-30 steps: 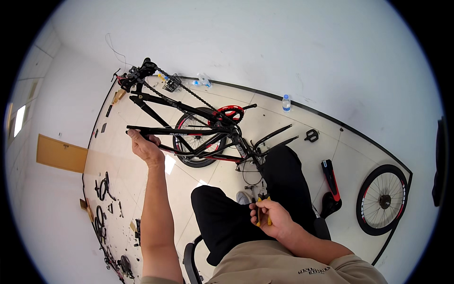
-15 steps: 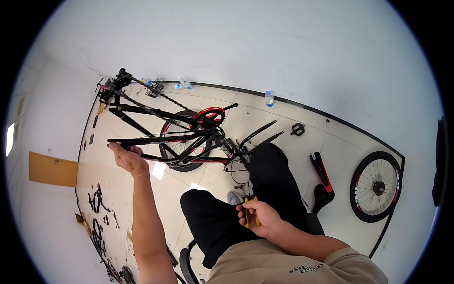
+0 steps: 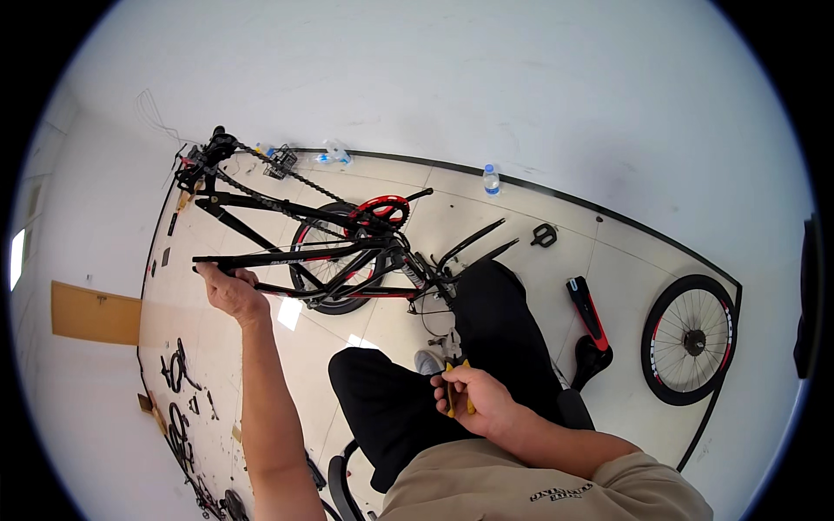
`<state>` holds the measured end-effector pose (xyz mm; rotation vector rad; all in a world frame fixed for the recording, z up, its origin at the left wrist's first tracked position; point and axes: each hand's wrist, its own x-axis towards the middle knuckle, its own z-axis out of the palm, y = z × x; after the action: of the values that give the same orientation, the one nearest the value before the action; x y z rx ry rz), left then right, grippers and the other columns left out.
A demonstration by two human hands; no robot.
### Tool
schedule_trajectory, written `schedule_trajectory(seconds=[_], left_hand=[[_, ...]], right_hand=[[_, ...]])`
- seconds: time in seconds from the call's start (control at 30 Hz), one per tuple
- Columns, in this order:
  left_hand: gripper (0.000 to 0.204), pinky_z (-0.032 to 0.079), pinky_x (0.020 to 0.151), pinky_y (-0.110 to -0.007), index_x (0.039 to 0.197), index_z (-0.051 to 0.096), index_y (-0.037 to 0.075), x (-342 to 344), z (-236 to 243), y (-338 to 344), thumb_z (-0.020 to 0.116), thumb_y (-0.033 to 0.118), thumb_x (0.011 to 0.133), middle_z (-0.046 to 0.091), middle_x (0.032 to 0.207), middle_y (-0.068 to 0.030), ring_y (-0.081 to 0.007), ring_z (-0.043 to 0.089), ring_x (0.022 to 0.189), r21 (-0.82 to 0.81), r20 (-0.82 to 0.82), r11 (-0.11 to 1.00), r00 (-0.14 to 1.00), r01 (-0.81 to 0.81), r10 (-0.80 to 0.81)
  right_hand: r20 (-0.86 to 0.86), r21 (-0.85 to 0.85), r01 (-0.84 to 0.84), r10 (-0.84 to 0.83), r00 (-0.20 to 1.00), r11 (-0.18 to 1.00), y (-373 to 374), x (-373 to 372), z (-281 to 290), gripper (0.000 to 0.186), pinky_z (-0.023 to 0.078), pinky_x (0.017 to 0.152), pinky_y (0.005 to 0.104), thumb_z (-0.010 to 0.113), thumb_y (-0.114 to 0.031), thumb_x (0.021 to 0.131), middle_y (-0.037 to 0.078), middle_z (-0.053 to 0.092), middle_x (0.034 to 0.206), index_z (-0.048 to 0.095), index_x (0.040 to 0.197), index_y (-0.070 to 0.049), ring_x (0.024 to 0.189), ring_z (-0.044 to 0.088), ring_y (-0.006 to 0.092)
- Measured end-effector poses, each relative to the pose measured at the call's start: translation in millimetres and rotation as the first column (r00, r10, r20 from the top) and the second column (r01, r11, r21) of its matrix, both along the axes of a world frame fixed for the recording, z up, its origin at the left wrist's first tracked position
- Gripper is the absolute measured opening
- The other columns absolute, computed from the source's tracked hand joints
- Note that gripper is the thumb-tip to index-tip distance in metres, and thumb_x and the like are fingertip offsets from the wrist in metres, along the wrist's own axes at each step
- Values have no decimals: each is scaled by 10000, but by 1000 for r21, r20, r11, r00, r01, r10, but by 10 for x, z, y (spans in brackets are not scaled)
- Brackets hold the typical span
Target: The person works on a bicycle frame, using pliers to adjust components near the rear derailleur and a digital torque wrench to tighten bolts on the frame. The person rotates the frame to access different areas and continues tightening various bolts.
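Bike frame [image 3: 326, 253] left of centre; left hand [image 3: 236, 293] on tube end, fingers curled round it. Right hand [image 3: 480, 401], lower centre, fingers wrapped round yellow-handled pliers [image 3: 450, 398]; can't tell jaw gap. Risk: one-handed hold at far end, frame could pivot or slip; chain [image 3: 296, 176], upper left, could snag. Saddle [image 3: 592, 360] lower right, loose wheel [image 3: 658, 382] far right.

**Two wheels [image 3: 693, 342], one bicycle frame [image 3: 252, 260]**

One left hand [image 3: 237, 293] on the frame, one right hand [image 3: 476, 399] around one pair of pliers [image 3: 470, 405]. One wheel behind the frame, one well right of both grips. Ahead of the right grip: one upright bottle [image 3: 492, 181], one pedal [image 3: 545, 235]; rightward, one saddle [image 3: 593, 358].
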<state>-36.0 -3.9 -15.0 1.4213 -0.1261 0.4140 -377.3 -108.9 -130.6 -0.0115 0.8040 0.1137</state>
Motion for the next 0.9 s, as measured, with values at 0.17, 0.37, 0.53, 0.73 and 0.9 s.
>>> schedule_trajectory(seconds=[0.17,0.37,0.53,0.73,0.9], left_hand=[[483,285,408,-255,794,415,122,-55,5,-40,485,552,1002,369,586,28,-86,320,447,25,27,1000,999,17,-18],[527,267,403,-258,783,387,114,10,-46,58,493,587,990,356,547,21,-92,319,436,45,68,998,997,45,-48],[474,275,392,-239,781,410,107,-32,-40,52,483,508,1022,373,576,27,-68,327,439,19,59,996,994,92,-93],[420,284,397,-241,778,437,101,18,-81,72,633,416,974,400,576,31,-61,343,437,25,82,997,993,78,-80],[394,297,398,-243,798,459,96,2,-87,67,685,382,949,431,593,28,-59,363,439,35,91,996,992,88,-90]], right_hand=[[13,7,6,-7,1000,1000,-11,-11,-21,241,508,635,365,573,-55,898,155,641,945,419,714,-77,774,604,227],[2,6,-10,10,1000,1000,-7,-1,-2,240,511,650,361,575,-59,898,137,645,927,417,719,-83,777,605,220],[17,0,-9,9,1000,1000,-17,-8,-9,233,514,666,360,572,-59,898,131,648,927,418,724,-85,776,608,216],[1,-2,-14,14,1000,1000,-9,0,-16,228,514,663,360,569,-57,898,132,646,930,420,726,-80,782,606,214],[12,0,-10,10,1000,1000,-6,-10,-16,231,516,658,361,570,-59,899,133,648,936,420,725,-80,775,607,215]])
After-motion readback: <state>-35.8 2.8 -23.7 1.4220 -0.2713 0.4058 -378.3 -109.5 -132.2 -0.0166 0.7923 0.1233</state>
